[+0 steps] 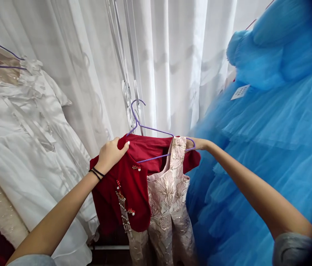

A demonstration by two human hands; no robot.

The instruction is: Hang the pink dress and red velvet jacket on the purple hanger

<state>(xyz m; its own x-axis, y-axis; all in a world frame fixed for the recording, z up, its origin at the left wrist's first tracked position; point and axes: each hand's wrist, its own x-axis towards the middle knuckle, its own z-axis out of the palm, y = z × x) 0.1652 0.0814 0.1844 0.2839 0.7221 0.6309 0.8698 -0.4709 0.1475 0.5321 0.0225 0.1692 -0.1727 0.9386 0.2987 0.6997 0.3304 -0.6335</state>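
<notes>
A short red jacket (pixel 135 192) with beaded ornaments hangs over one side of a thin purple hanger (pixel 156 129). On the hanger's other side is the strap of a pale pink brocade dress (pixel 163 195), which hangs with the jacket. My left hand (pixel 111 155) is closed on the jacket's shoulder, with its thumb on top and a black band at the wrist. My right hand (pixel 196 143) reaches behind the dress strap at the hanger's right end. Its fingers are hidden there, next to the red cloth. The hanger's hook stands up in front of a white metal stand.
White dress (pixel 34 122) hangs at the left with a purple hanger above it. A large blue tulle dress (pixel 258 140), bearing a white tag (pixel 240 92), fills the right side. White curtain (pixel 172 66) and white metal stand (pixel 128 74) are behind.
</notes>
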